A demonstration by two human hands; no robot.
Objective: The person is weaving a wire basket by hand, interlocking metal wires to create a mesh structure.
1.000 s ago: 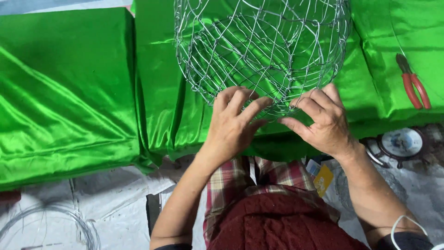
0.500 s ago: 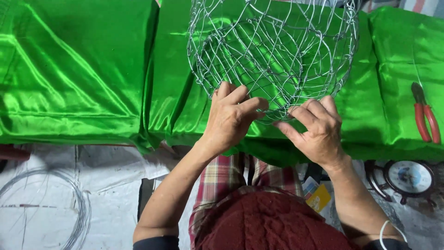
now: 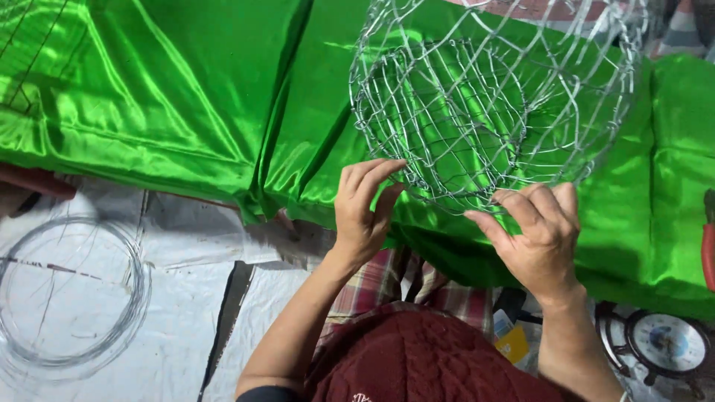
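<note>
Both hands, left hand (image 3: pixel 363 212) and right hand (image 3: pixel 538 234), gripping wire mesh basket (image 3: pixel 484 104), green satin cloth (image 3: pixel 171 97) beneath

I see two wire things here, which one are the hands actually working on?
The woven wire basket frame over the green cloth: the left hand and right hand grip its lower rim. The plain wire coil lies untouched on the floor.
</note>
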